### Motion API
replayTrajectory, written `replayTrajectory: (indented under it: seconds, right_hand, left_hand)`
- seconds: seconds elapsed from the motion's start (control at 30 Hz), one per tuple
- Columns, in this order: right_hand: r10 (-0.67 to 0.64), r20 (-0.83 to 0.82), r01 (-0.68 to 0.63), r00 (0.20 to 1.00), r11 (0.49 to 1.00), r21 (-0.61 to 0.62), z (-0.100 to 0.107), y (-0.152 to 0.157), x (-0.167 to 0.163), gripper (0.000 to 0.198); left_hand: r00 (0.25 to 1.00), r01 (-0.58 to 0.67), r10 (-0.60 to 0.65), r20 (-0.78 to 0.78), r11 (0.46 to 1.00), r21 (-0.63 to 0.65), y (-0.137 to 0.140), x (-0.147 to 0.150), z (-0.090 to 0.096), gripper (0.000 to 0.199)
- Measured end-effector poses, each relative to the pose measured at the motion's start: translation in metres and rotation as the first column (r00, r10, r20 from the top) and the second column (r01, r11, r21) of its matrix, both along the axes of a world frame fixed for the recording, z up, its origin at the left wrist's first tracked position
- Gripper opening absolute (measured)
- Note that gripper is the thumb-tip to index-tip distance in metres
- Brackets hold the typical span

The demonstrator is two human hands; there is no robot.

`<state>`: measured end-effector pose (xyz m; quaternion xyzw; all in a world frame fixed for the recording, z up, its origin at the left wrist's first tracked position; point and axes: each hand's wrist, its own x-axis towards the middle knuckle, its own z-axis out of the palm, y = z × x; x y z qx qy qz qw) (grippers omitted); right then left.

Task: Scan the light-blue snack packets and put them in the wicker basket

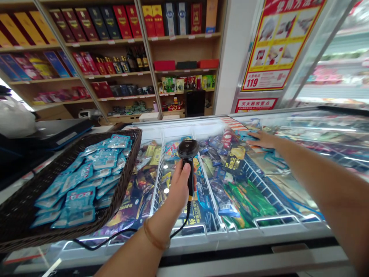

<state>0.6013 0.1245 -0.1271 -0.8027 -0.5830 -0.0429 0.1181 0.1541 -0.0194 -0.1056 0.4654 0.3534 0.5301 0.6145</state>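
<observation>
My left hand (181,182) is wrapped round the handle of a black barcode scanner (188,148), held upright above the chest freezer. From its grip a black cord (187,219) runs down and off to the left. Over at the freezer's right side, my right hand (263,139) is stretched out with its fingers extended. Those fingertips reach a blue packet (245,134); whether they touch or only hover is hard to see. Another blue packet (275,158) lies just below that hand. To the left, a dark wicker basket (135,144) holds a heap of blue-and-white packets (82,200).
Beneath both hands, the glass-topped freezer (207,123) contains white wire dividers (157,181), wrapped ice creams and green packs (253,198). Shelves (184,37) of boxes and bottles line the back wall. A red-and-yellow poster (281,42) hangs at the right.
</observation>
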Motion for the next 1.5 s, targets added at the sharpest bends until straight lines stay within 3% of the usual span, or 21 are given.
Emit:
replayTrajectory:
  seconds: [0.1,0.27,0.43,0.53,0.63,0.73,0.8,1.0,1.1,1.23,1.33,1.4,1.5]
  right_hand:
    - [0.293,-0.010,-0.287,0.956,0.928,-0.236,0.007,-0.022,-0.012,0.078]
    - [0.492,-0.014,-0.483,0.871,0.850,-0.211,0.012,-0.052,-0.044,0.079]
    - [0.572,-0.182,-0.599,0.800,0.781,-0.177,0.023,-0.080,-0.068,0.066]
    - [0.568,-0.243,-0.591,0.786,0.807,-0.023,0.033,-0.086,-0.083,0.051]
    - [0.586,-0.167,-0.578,0.793,0.810,0.098,0.038,-0.084,-0.108,0.053]
    - [0.540,-0.004,-0.536,0.842,0.835,-0.128,0.037,-0.080,-0.137,0.077]
    - [0.510,0.046,-0.482,0.859,0.835,-0.265,0.037,-0.078,-0.152,0.074]
    - [0.486,0.044,-0.449,0.873,0.835,-0.319,0.041,-0.075,-0.163,0.053]
    - [0.446,0.003,-0.431,0.895,0.866,-0.253,0.040,-0.070,-0.171,0.058]
    - [0.422,-0.207,-0.433,0.882,0.902,-0.005,0.034,-0.060,-0.201,0.067]
    - [0.361,-0.494,-0.277,0.791,0.931,0.237,0.030,-0.051,-0.228,0.042]
    - [0.342,-0.639,-0.163,0.689,0.932,0.323,0.026,-0.047,-0.240,0.034]
    - [0.300,-0.866,-0.003,0.399,0.945,0.326,0.016,-0.045,-0.246,0.038]
  left_hand:
    - [1.000,0.006,-0.006,0.007,1.000,0.016,-0.002,0.002,0.001,0.049]
    - [1.000,-0.013,0.013,0.013,0.999,0.039,-0.001,0.002,0.002,0.051]
    - [1.000,-0.005,0.005,0.006,1.000,-0.001,0.004,-0.001,-0.001,0.053]
    - [1.000,0.014,-0.014,0.007,1.000,-0.005,0.005,0.000,0.000,0.056]
    - [1.000,0.025,-0.025,0.006,1.000,0.009,0.004,0.001,0.003,0.059]
    - [0.999,0.032,-0.032,0.005,0.999,0.006,0.003,0.000,0.006,0.062]
    - [0.999,0.032,-0.032,0.008,0.999,-0.006,0.003,-0.001,0.006,0.062]
    - [1.000,0.018,-0.018,-0.005,1.000,-0.009,0.005,-0.003,0.004,0.054]
    - [1.000,0.015,-0.015,-0.007,1.000,0.000,0.006,-0.002,0.003,0.051]
    - [1.000,0.015,-0.015,0.005,1.000,0.007,0.006,-0.001,0.003,0.049]
    - [1.000,-0.002,0.001,0.017,1.000,0.012,0.007,-0.002,0.003,0.050]
    - [1.000,-0.012,0.012,0.020,1.000,0.006,0.009,-0.004,0.003,0.051]
    - [0.999,-0.029,0.029,0.031,1.000,-0.001,0.011,-0.005,0.002,0.050]
